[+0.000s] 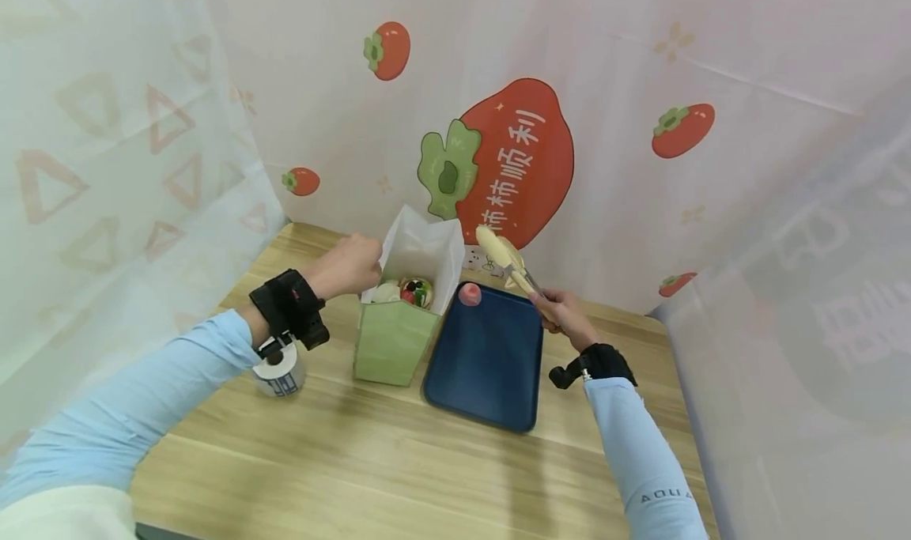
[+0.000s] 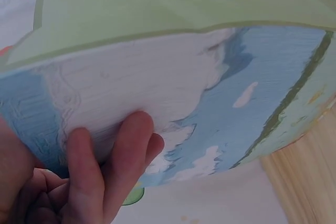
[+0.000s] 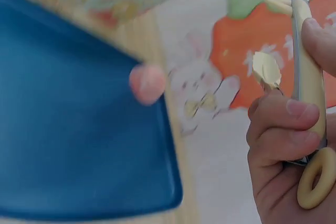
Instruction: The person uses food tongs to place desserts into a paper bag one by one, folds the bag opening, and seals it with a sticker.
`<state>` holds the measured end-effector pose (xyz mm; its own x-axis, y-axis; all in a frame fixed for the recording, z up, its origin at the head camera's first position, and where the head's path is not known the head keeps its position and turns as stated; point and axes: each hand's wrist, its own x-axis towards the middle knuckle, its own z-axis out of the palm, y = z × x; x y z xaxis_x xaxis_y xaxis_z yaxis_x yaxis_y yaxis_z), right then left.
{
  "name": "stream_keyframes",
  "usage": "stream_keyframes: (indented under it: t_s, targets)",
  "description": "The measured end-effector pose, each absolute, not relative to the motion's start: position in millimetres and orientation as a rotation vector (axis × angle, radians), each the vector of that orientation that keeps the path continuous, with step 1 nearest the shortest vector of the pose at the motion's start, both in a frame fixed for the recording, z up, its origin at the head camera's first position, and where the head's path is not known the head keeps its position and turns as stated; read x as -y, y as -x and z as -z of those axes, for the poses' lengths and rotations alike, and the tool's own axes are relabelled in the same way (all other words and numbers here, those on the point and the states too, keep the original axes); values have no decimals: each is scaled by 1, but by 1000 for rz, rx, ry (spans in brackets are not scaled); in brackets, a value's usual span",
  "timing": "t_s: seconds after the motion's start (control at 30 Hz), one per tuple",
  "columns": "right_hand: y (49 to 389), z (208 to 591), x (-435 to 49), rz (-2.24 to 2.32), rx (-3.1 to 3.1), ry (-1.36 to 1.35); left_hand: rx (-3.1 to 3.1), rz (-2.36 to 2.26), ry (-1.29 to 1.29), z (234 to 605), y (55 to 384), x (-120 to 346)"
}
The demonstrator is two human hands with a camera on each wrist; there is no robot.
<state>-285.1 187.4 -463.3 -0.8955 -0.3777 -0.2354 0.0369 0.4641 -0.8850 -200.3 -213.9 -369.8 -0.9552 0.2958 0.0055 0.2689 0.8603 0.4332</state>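
Left hand [image 1: 350,263]: fingers against the green paper bag [image 1: 393,342], left of centre; any pinch hidden.
Right hand [image 1: 569,319]: wrapped round cream tongs [image 3: 310,81], tips apart.
Pink ball [image 1: 470,294]: mid-frame, at the blue tray's [image 1: 487,358] upper-left corner.
Tongs' grip: probably best gentle, centred.

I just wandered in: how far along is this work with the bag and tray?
Probably well along. Looks done: a colourful-topped piece and a pale piece are inside the paper bag. In hand: the left grip holds its side; the right grip holds tongs, raised and seemingly empty. Remaining: one pink piece in a corner of the blue tray, probably yet to be bagged.
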Motion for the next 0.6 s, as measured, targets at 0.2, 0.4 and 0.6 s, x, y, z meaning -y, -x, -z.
stream_keyframes:
  t_s: [0.2, 0.4, 0.6]
  targets:
    - [286, 494, -187, 952, -2653, 276, -2983, -711, -461, 367, 202, 213]
    - [285, 520, -173, 644, -2796, 335, -2985, -693, -437, 363, 202, 210]
    - [287, 533, -164, 641, -2842, 346, -2993, -654, -446, 363, 202, 208]
